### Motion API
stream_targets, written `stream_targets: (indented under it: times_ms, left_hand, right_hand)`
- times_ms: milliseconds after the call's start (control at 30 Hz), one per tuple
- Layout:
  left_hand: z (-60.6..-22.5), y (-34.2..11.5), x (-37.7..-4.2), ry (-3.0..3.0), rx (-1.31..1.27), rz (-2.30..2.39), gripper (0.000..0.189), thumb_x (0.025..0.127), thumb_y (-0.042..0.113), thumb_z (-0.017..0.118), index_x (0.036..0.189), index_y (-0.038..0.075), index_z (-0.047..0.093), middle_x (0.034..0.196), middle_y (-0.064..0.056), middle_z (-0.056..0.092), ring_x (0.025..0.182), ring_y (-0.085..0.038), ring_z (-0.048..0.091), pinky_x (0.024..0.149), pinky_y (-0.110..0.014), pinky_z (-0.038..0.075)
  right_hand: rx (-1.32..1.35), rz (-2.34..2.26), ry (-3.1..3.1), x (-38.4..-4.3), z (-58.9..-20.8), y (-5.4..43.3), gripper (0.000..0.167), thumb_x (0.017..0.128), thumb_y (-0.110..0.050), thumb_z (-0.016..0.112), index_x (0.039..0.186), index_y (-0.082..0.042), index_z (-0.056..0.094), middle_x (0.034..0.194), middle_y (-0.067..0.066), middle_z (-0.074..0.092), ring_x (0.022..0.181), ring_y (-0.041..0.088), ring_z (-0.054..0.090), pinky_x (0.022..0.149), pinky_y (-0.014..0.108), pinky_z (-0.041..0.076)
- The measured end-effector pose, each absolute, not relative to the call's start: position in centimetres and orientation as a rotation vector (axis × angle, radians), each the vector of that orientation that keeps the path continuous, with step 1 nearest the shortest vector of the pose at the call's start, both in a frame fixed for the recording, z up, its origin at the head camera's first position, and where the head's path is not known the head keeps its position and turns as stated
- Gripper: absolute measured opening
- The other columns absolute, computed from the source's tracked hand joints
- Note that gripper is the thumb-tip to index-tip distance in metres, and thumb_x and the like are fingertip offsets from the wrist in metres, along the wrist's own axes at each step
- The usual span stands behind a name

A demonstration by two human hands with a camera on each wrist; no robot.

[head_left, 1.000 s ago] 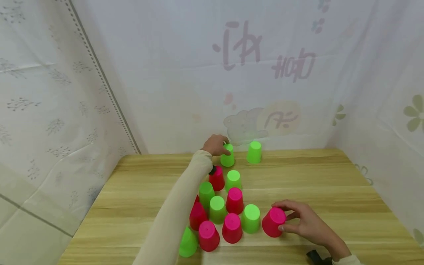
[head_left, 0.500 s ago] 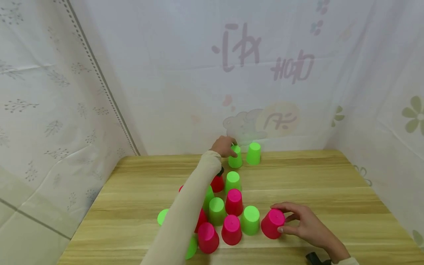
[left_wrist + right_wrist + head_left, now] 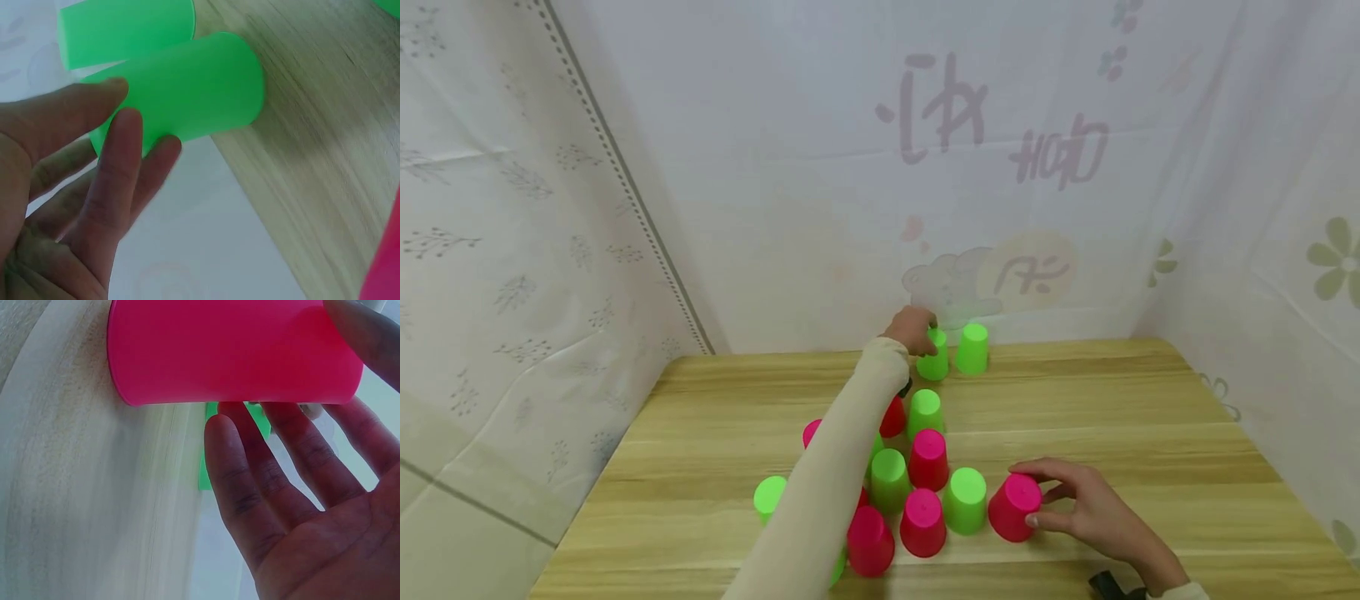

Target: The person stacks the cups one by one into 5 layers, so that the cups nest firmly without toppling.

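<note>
At the table's far edge my left hand (image 3: 912,327) holds an upside-down green cup (image 3: 934,362) near its top, between thumb and fingers. In the left wrist view this green cup (image 3: 194,87) overlaps a second green cup (image 3: 128,31), which stands just to its right in the head view. Front right, my right hand (image 3: 1097,508) holds an upside-down pink cup (image 3: 1015,508) by its sides. The right wrist view shows thumb and fingers on opposite sides of that pink cup (image 3: 231,350). A green cup (image 3: 966,502) stands just left of it.
Several upside-down pink and green cups, among them a pink cup (image 3: 923,523) and a green cup (image 3: 889,481), cluster on the wooden table (image 3: 1112,417). My left forearm (image 3: 827,475) crosses above and partly hides them. A patterned cloth (image 3: 790,208) hangs behind the table.
My left hand has slid the green cup to the right, close to the other green cup at the back. Cups at the front left now show past the forearm. My right hand stays put.
</note>
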State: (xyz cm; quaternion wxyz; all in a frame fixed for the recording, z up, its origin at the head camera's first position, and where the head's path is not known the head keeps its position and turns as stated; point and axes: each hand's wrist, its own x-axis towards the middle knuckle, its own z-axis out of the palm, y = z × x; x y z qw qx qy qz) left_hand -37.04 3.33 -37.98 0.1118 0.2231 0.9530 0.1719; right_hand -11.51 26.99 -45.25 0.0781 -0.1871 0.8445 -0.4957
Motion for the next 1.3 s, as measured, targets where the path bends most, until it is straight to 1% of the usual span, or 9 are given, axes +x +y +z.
stream_targets:
  times_ms: [133,200,333,400,467,567,700,1133,1300]
  left_hand:
    - [-38.4,3.2,-37.1,2.848,0.662,0.433,0.045,0.088,0.017,0.076,0.129,0.002,0.063,0.129,-0.012,0.066,0.118,-0.028,0.062,0.103,-0.037,0.052]
    - [-38.5,3.1,-37.1,2.854,0.652,0.426,0.044,0.089,0.017,0.075,0.129,0.001,0.062,0.129,-0.012,0.065,0.119,-0.028,0.061,0.103,-0.038,0.052]
    - [-38.5,2.9,-37.1,2.845,0.642,0.426,0.039,0.092,0.018,0.072,0.124,0.001,0.060,0.124,-0.011,0.065,0.105,-0.023,0.060,0.094,-0.034,0.053]
    - [-38.4,2.7,-37.0,2.849,0.648,0.427,0.033,0.092,0.018,0.072,0.118,0.001,0.060,0.112,-0.009,0.064,0.094,-0.021,0.056,0.086,-0.032,0.050]
    - [-38.1,2.4,-36.9,2.859,0.653,0.408,0.031,0.092,0.018,0.072,0.114,0.002,0.060,0.108,-0.008,0.063,0.092,-0.021,0.054,0.084,-0.032,0.050]
    - [-37.5,1.7,-36.7,2.860,0.654,0.424,0.034,0.091,0.017,0.072,0.117,0.000,0.059,0.114,-0.011,0.064,0.102,-0.025,0.060,0.091,-0.034,0.052]
    - [-36.8,0.4,-36.5,2.825,0.643,0.469,0.047,0.092,0.016,0.070,0.133,-0.001,0.055,0.135,-0.016,0.061,0.125,-0.032,0.059,0.105,-0.040,0.051]
    - [-35.8,-2.7,-35.3,2.702,0.755,0.542,0.046,0.097,0.023,0.063,0.138,0.003,0.055,0.135,-0.017,0.064,0.128,-0.030,0.059,0.107,-0.039,0.050]
    - [-35.8,-5.4,-33.7,2.659,0.786,0.685,0.044,0.099,0.024,0.062,0.138,0.005,0.055,0.138,-0.017,0.063,0.129,-0.031,0.060,0.106,-0.041,0.052]
  right_hand:
    - [-0.594,-1.484,2.525,-11.6,-45.4,26.6,0.053,0.086,-0.026,0.079,0.131,-0.003,0.061,0.123,0.014,0.069,0.099,0.005,0.066,0.077,0.027,0.060]
    - [-0.612,-1.490,2.522,-11.7,-45.6,26.5,0.052,0.087,-0.025,0.079,0.130,-0.003,0.061,0.123,0.014,0.069,0.099,0.004,0.066,0.077,0.027,0.060]
    - [-0.651,-1.493,2.532,-11.9,-45.8,26.3,0.051,0.087,-0.024,0.079,0.130,-0.003,0.062,0.122,0.012,0.070,0.099,0.004,0.066,0.076,0.027,0.060]
    - [-0.663,-1.490,2.540,-11.9,-45.8,26.2,0.051,0.087,-0.024,0.079,0.129,-0.003,0.062,0.121,0.012,0.070,0.099,0.004,0.066,0.076,0.027,0.060]
    - [-0.667,-1.485,2.544,-12.0,-45.8,26.1,0.051,0.087,-0.025,0.079,0.129,-0.003,0.062,0.121,0.011,0.070,0.099,0.003,0.066,0.076,0.027,0.060]
    - [-0.666,-1.479,2.550,-12.0,-45.7,26.0,0.051,0.086,-0.025,0.080,0.129,-0.003,0.062,0.121,0.011,0.070,0.099,0.002,0.066,0.076,0.027,0.060]
    - [-0.666,-1.464,2.560,-12.1,-45.7,26.0,0.050,0.086,-0.026,0.080,0.128,-0.004,0.063,0.120,0.010,0.071,0.099,0.001,0.065,0.076,0.027,0.060]
    - [-0.756,-1.389,2.620,-13.6,-44.7,26.4,0.046,0.087,-0.023,0.079,0.126,-0.005,0.063,0.118,0.009,0.071,0.096,0.003,0.066,0.075,0.027,0.060]
    - [-0.780,-1.350,2.639,-15.2,-44.1,26.1,0.044,0.086,-0.023,0.079,0.126,-0.011,0.064,0.118,0.007,0.071,0.098,0.000,0.063,0.076,0.026,0.060]
